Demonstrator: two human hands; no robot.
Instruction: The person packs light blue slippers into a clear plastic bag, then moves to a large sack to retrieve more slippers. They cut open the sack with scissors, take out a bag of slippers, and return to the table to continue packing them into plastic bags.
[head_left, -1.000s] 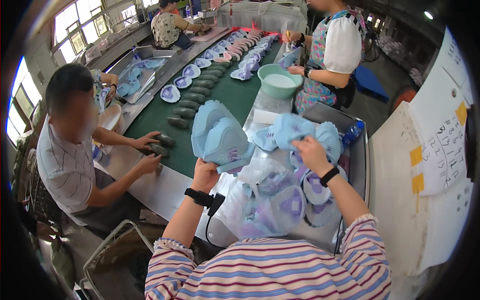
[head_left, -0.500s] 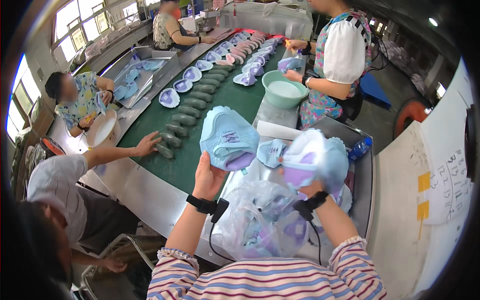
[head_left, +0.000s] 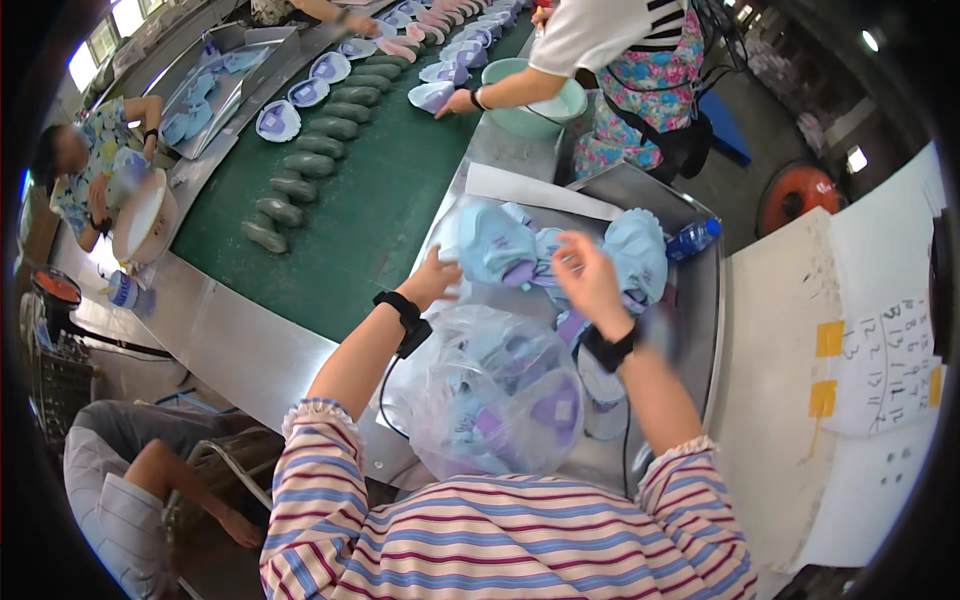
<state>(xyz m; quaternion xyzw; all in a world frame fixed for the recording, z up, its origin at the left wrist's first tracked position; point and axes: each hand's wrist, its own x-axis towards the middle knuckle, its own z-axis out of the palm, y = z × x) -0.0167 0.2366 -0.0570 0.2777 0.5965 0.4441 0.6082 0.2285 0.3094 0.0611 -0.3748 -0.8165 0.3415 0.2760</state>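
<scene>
A light blue shoe upper point(head_left: 497, 245) with a purple lining lies in the metal tray point(head_left: 712, 340) ahead of me. Just left of it my left hand point(head_left: 434, 278) has its fingers spread and holds nothing. My right hand point(head_left: 592, 285) hovers over the other uppers, half curled, with its fingers apart and slightly blurred; I see nothing in it. Another light blue upper point(head_left: 637, 255) rests beyond my right hand. Close to my body sits a clear plastic bag point(head_left: 500, 385) full of blue and purple uppers.
A green conveyor belt point(head_left: 365, 225) carries rows of grey-green shoe lasts point(head_left: 320, 145) and purple-white uppers. A co-worker's hand point(head_left: 460, 103) touches an upper beside a green basin point(head_left: 535, 120). A blue-capped bottle point(head_left: 693, 240) lies at the tray's right. Another person sits at the lower left.
Both hands have let go of the uppers they held up, and these now lie in the tray. My view has tilted down. The hand at the near lasts has withdrawn.
</scene>
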